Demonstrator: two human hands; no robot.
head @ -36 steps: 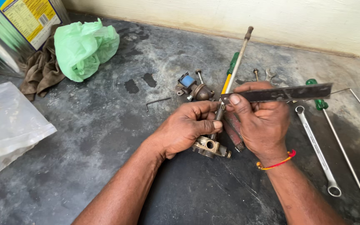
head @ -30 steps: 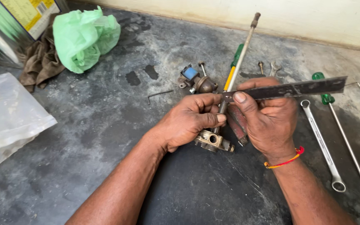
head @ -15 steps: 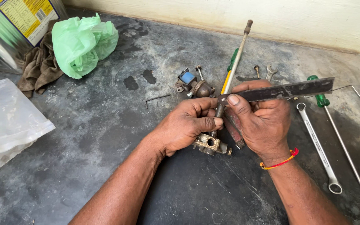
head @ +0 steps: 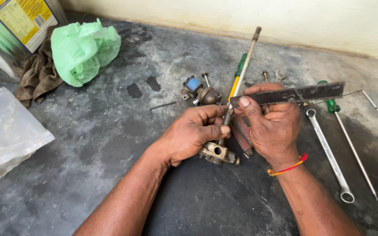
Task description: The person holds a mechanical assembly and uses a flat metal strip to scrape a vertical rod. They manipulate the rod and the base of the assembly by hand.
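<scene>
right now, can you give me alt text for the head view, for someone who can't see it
Two bare hands work over a dark, stained floor: the left hand steadies a small brass fitting with a long metal rod rising from it, while the right hand holds a flat dark metal blade across the rod. A long spanner, green-handled screwdrivers and a green plastic bag lie around.

green plastic bag, brown rag, ring spanner
</scene>
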